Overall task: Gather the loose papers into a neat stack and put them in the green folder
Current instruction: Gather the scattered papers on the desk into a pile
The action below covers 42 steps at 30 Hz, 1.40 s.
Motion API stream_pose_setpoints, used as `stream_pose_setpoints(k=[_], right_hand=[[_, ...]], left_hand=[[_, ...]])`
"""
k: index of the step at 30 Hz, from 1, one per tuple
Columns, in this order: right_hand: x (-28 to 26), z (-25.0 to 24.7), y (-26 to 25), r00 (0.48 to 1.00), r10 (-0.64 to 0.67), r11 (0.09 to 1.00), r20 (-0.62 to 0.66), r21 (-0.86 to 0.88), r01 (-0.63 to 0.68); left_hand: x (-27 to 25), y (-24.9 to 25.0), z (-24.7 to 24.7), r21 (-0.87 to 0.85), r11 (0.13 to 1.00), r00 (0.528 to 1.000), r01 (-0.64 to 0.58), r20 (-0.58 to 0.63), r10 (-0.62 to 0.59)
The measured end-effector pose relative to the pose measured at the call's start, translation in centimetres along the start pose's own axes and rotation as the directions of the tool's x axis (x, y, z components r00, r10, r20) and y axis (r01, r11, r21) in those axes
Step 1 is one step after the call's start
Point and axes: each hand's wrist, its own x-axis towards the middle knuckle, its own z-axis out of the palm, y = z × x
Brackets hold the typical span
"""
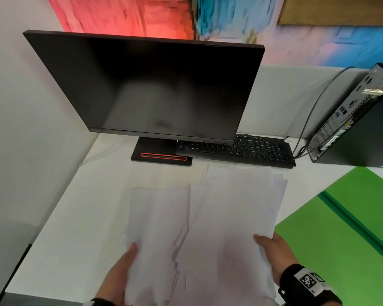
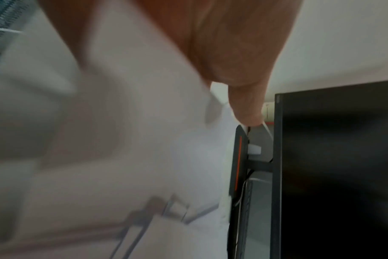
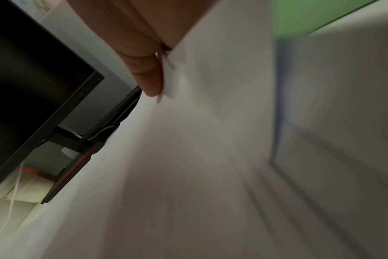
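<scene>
Both hands' grip on papers (image 1: 219,217) — monitor (image 1: 146,85), keyboard (image 1: 241,149) beyond

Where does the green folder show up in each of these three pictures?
Head: green folder lies open at lower right, beside the papers.
Left wrist: not in it.
Right wrist: a blurred green patch at top right.
Shared landmark: the black monitor.

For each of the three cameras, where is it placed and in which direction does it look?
Head: worn high, facing down at papers, green folder, monitor; left hand and right hand show.
Left wrist: beside the papers, facing the monitor; thumb shows.
Right wrist: beside the papers, toward monitor and folder; thumb shows.
Shared: all views show papers and monitor.
</scene>
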Motion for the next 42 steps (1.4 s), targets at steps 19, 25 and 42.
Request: stream_pose_setpoints(k=[19,25,42], right_hand=[[-1.0,-1.8,-1.2,0.997,-0.08,0.994,-0.002,-0.076,0.08],[-0.4,-1.4,-0.9,0.997,-0.067,0.992,0.027,-0.106,0.069],[-1.5,1.7,-0.4,0.989,0.007,0.995,0.15,-0.097,0.008]], left_hand=[[0.3,9.4,-9.7,0.387,0.832,0.748,-0.398,-0.388,0.538],[-1.2,14.6,-12.5,0.231,0.852,0.796,-0.469,-0.308,0.522],[6.0,6.8,6.6,0.922,0.347,0.942,-0.17,0.048,0.332]])
